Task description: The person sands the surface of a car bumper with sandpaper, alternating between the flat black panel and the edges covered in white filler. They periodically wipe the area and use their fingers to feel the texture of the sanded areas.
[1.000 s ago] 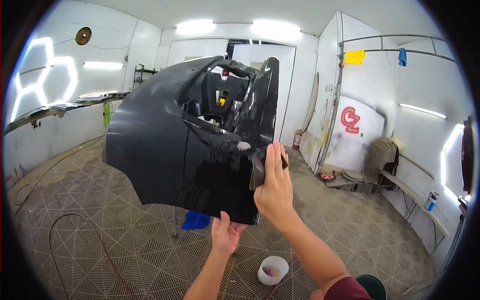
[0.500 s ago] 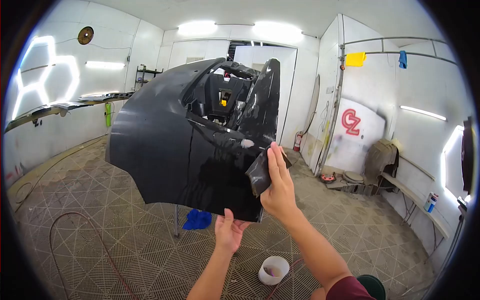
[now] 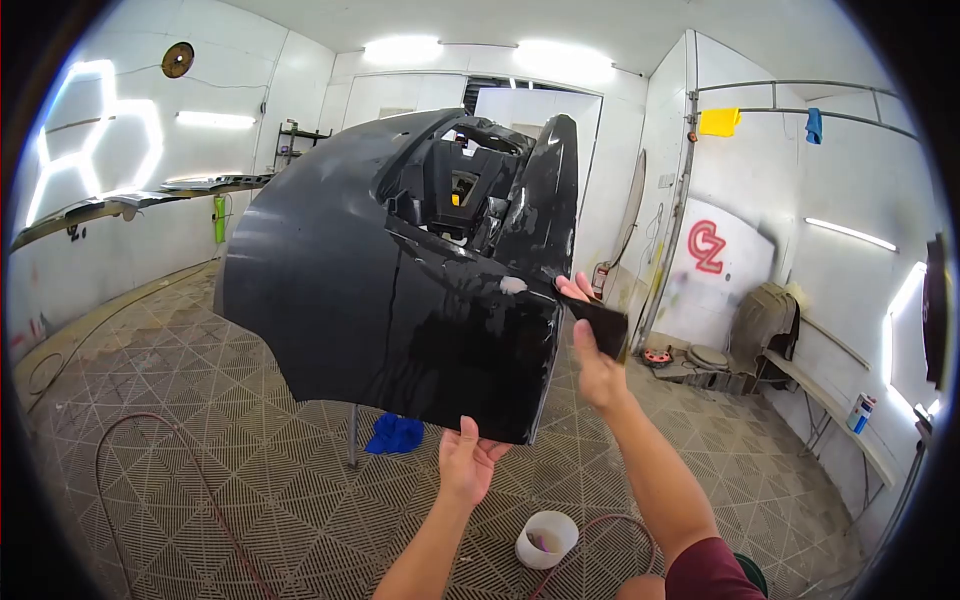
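Note:
A black car bumper (image 3: 320,270), wet and shiny on its right part, stands raised in front of me. My left hand (image 3: 466,466) grips its lower edge near the bottom right corner, thumb on the outer face and fingers behind. In my right hand (image 3: 600,375) is a dark sheet of sandpaper (image 3: 603,328), pinched between thumb and fingers. That hand is at the bumper's right edge, its fingertips close to the edge just below the upright end piece (image 3: 548,200). A pale bare patch (image 3: 513,285) shows on the wet face, left of the sandpaper.
Below my hands a white bucket (image 3: 528,545) with some liquid stands on the grated floor, a hose (image 3: 640,530) beside it. A blue cloth (image 3: 395,434) lies near the stand leg (image 3: 353,440). On the right runs a bench (image 3: 830,410) with a can (image 3: 860,412).
My right hand has moved right, off the bumper's face to its edge, and the sandpaper has turned in it. The left hand keeps its grip on the lower edge.

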Demonstrator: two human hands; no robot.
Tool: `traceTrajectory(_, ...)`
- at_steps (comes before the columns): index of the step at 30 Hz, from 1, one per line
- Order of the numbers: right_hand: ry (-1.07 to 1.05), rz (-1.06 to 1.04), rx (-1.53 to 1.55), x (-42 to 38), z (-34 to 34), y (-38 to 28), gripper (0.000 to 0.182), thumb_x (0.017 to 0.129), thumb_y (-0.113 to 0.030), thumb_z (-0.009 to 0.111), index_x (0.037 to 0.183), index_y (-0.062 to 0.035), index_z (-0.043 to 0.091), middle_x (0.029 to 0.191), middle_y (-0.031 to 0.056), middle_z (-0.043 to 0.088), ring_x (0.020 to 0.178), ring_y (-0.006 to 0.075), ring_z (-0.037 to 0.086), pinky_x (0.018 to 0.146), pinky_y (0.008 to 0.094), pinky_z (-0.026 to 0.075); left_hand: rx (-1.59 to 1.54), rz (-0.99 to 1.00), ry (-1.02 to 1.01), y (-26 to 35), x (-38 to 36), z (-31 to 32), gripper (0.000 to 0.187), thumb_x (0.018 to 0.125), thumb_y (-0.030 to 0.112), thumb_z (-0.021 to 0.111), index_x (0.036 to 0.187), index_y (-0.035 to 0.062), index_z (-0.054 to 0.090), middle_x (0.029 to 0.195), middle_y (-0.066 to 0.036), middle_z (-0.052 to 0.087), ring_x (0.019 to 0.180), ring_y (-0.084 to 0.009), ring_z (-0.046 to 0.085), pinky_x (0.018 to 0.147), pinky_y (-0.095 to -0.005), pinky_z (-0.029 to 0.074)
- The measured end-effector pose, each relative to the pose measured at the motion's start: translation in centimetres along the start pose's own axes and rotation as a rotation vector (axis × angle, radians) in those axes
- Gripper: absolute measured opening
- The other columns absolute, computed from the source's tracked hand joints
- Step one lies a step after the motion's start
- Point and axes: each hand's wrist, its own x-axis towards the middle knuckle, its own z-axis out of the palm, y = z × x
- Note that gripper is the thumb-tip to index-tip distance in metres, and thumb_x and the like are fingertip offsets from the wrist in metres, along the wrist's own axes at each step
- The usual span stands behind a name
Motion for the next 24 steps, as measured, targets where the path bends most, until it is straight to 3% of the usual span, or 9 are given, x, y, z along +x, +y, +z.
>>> traceTrajectory(1,-0.045,-0.059,0.111,1.2,-0.1,0.3,0.038,0.110,-0.022,0.045,0.137,0.0023,0.059,0.144,0.0147,0.060,0.151,0.0309,0.036,0.123,0.0454,0.024,0.002,-0.009,-0.007,0.1,0.1,-0.1,0.043,0.107,0.032,0.056,0.134,0.0017,0.044,0.127,-0.017,0.068,0.110,-0.0312,0.072,0.095,-0.0489,0.061)
traceTrajectory(2,-0.060,0.088,0.128,1.7,-0.1,0.3,0.038,0.110,-0.021,0.046,0.139,0.0013,0.058,0.144,0.0148,0.060,0.150,0.0315,0.037,0.124,0.0472,0.022,0.007,-0.015,-0.002,0.0,0.2,-0.2,0.043,0.107,0.032,0.056,0.134,0.0017,0.044,0.127,-0.017,0.068,0.110,-0.0312,0.072,0.095,-0.0489,0.061)
traceTrajectory(6,0.023,-0.075,-0.019,0.3,0.4,0.6,0.037,0.110,-0.020,0.045,0.138,0.0016,0.058,0.144,0.0148,0.060,0.145,0.0284,0.043,0.122,0.0452,0.026,0.008,-0.009,0.001,0.0,-0.1,0.1,0.042,0.106,0.033,0.057,0.132,0.0012,0.046,0.126,-0.017,0.068,0.110,-0.0311,0.072,0.095,-0.0484,0.061)
traceTrajectory(10,-0.018,0.105,0.184,1.9,-0.2,1.0,0.040,0.110,-0.025,0.046,0.137,0.0019,0.058,0.142,0.0144,0.062,0.144,0.0282,0.045,0.122,0.0459,0.027,0.039,0.003,0.016,0.4,-0.3,0.6,0.041,0.106,0.033,0.057,0.130,0.0009,0.048,0.127,-0.018,0.068,0.110,-0.0307,0.072,0.095,-0.0477,0.061)
traceTrajectory(14,-0.029,0.013,0.081,-0.3,-1.3,1.1,0.044,0.110,-0.018,0.046,0.148,0.0022,0.044,0.134,0.0115,0.068,0.129,0.0219,0.057,0.118,0.0397,0.032,0.031,0.004,0.017,0.4,-0.2,0.9,0.041,0.106,0.033,0.057,0.130,0.0002,0.049,0.126,-0.018,0.069,0.110,-0.0310,0.072,0.094,-0.0472,0.061)
traceTrajectory(16,-0.035,0.081,0.227,1.1,-1.6,0.8,0.040,0.109,-0.015,0.048,0.146,0.0016,0.049,0.138,0.0129,0.065,0.134,0.0244,0.054,0.118,0.0402,0.033,0.038,0.009,0.027,0.9,-0.3,1.3,0.041,0.106,0.033,0.057,0.129,-0.0004,0.051,0.123,-0.018,0.070,0.110,-0.0314,0.072,0.094,-0.0472,0.062)
traceTrajectory(18,-0.191,0.142,-0.037,2.5,-1.2,-1.8,0.035,0.108,-0.012,0.050,0.139,0.0002,0.058,0.140,0.0136,0.063,0.142,0.0288,0.047,0.120,0.0437,0.031,0.020,0.004,0.025,0.3,-0.4,0.6,0.041,0.106,0.033,0.057,0.129,-0.0004,0.052,0.122,-0.018,0.070,0.109,-0.0315,0.072,0.094,-0.0474,0.062)
traceTrajectory(19,-0.184,-0.068,-0.214,2.2,-1.5,-1.0,0.034,0.106,-0.010,0.052,0.138,-0.0003,0.059,0.142,0.0138,0.062,0.146,0.0315,0.044,0.120,0.0453,0.032,0.005,0.001,0.007,0.4,-0.3,0.5,0.040,0.106,0.033,0.057,0.128,-0.0003,0.052,0.121,-0.018,0.071,0.109,-0.0316,0.072,0.094,-0.0477,0.062)
traceTrajectory(24,-0.136,-0.081,-0.049,0.7,-2.0,-0.3,0.037,0.102,-0.004,0.056,0.139,-0.0013,0.058,0.144,0.0180,0.061,0.148,0.0391,0.041,0.119,0.0468,0.034,0.001,0.031,0.013,0.1,0.0,1.8,0.040,0.106,0.033,0.057,0.129,0.0003,0.052,0.122,-0.018,0.070,0.108,-0.0312,0.073,0.094,-0.0486,0.062)
